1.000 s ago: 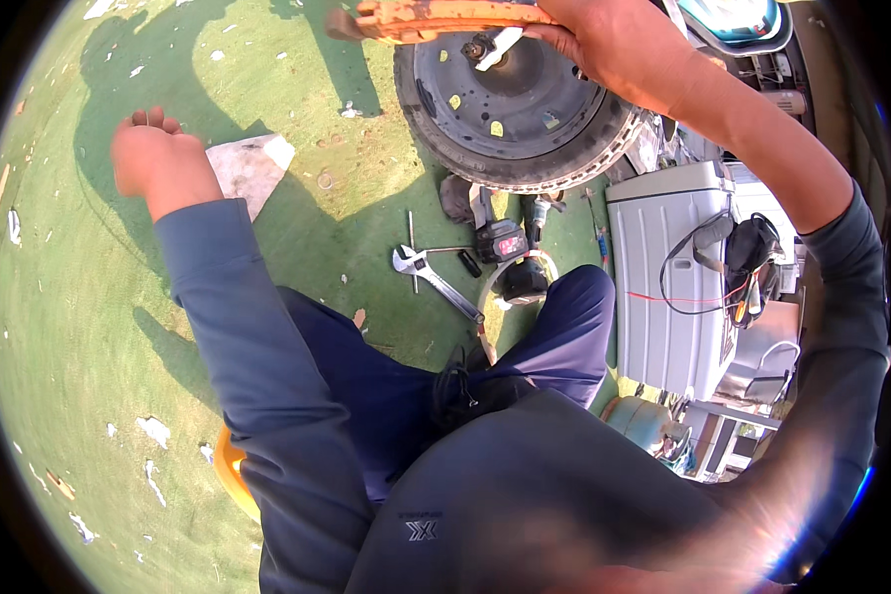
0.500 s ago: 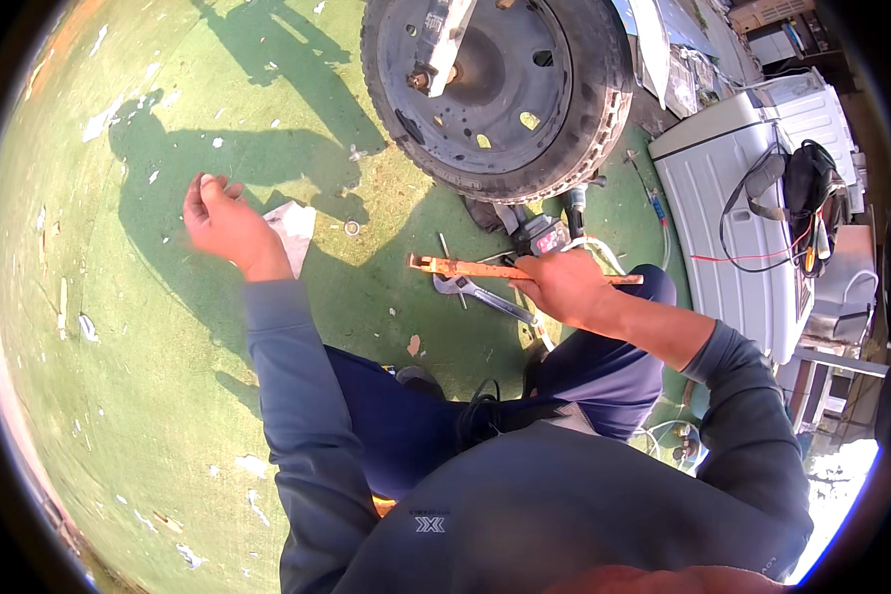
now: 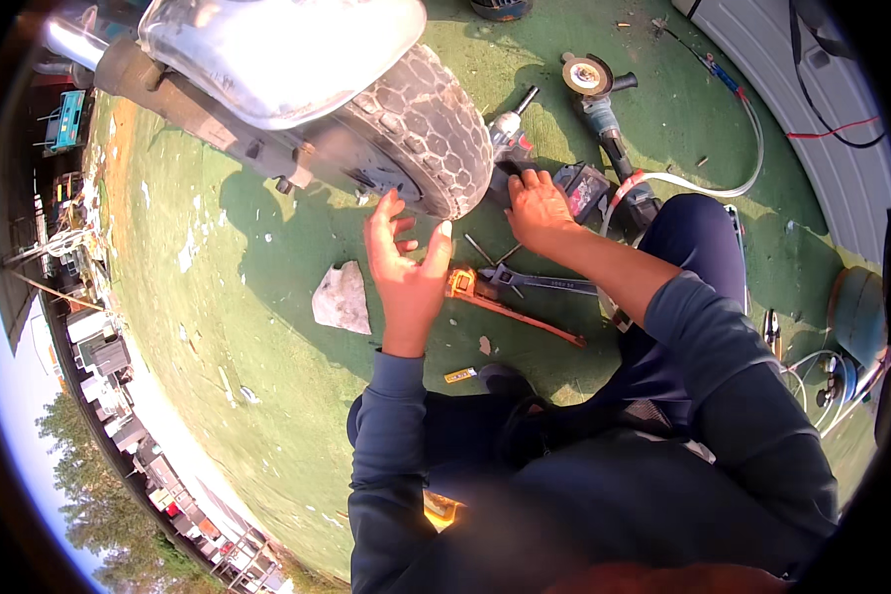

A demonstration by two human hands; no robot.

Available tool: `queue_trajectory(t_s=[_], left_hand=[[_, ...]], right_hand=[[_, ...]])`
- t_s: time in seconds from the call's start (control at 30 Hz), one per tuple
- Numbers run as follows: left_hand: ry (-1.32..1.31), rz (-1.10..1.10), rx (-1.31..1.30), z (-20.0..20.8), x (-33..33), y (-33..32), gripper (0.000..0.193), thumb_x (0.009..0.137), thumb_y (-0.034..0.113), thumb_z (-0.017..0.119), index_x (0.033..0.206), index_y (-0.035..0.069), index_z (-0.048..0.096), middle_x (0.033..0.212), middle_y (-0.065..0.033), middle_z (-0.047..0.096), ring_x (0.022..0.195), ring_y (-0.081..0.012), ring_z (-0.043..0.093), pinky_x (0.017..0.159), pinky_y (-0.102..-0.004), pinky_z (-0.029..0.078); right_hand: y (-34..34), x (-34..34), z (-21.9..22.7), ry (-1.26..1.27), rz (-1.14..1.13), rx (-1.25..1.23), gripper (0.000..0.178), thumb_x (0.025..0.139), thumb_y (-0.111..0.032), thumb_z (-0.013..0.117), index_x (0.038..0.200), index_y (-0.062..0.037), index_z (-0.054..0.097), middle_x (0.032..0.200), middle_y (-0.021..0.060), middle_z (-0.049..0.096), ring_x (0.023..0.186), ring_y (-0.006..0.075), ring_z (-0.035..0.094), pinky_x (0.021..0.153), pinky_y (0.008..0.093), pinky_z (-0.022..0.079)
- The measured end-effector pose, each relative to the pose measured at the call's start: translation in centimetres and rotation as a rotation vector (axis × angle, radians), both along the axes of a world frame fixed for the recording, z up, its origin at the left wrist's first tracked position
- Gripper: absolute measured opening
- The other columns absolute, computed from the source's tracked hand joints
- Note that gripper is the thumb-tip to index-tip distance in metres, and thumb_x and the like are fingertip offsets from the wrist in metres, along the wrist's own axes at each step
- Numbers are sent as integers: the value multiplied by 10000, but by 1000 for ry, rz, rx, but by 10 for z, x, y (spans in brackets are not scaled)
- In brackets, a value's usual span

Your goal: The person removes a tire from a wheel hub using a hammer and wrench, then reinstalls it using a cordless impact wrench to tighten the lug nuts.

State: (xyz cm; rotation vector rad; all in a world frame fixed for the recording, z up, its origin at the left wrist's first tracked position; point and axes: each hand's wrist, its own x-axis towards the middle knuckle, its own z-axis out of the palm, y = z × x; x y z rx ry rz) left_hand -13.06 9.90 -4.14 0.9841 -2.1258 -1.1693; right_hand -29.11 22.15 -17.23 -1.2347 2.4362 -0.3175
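My right hand [image 3: 542,210] is closed around the dark handle of a cordless impact wrench [image 3: 508,129], which lies beside the tyre with its metal nose pointing away. Its battery [image 3: 582,188] shows to the right of my fingers. Just below the wheel, my left hand [image 3: 406,265] is raised with thumb and fingers apart and nothing in it. The wheel's knobbly tyre [image 3: 436,129] stands close ahead, under a pale mudguard [image 3: 277,59]. On the green ground below my hands lie an orange pipe wrench [image 3: 515,309] and an adjustable wrench [image 3: 549,283].
An angle grinder [image 3: 594,104] lies to the right, near a pale hose [image 3: 698,186]. A white ribbed panel [image 3: 812,119] stands at the far right. A whitish rag [image 3: 342,299] lies left of my left hand, and a small yellow item [image 3: 459,375] near my foot.
My right hand has let go of the orange pipe wrench, now on the ground, and taken hold of the impact wrench. My left hand has come to the wheel. The view has turned.
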Motion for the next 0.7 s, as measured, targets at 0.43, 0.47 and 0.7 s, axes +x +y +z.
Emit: queue_trajectory(t_s=[0.43,0.47,0.7], left_hand=[[-724,-237,433,87,15,81,473,965,99,768,1394,4,591,1097,-57,688,952,-114,660,791,-258,527],[-759,-269,453,93,14,85,471,968,102,767,1394,2,590,1092,-57,686,959,-116,659,796,-262,527],[-718,-253,571,79,11,72,446,993,106,745,1393,0,579,1082,-34,692,1009,-118,647,904,-287,521]], right_hand=[[-50,0,-61,-367,-206,-39,283,915,-245,608,1073,-42,728,1056,177,760,996,347,737,821,477,566],[-50,-3,-51,-634,-186,7,342,846,-287,697,1077,-41,744,1088,207,763,1015,365,756,797,477,598],[-16,7,-14,-557,-25,144,418,877,-364,740,1157,-54,730,1182,166,723,1128,337,697,860,462,591]])
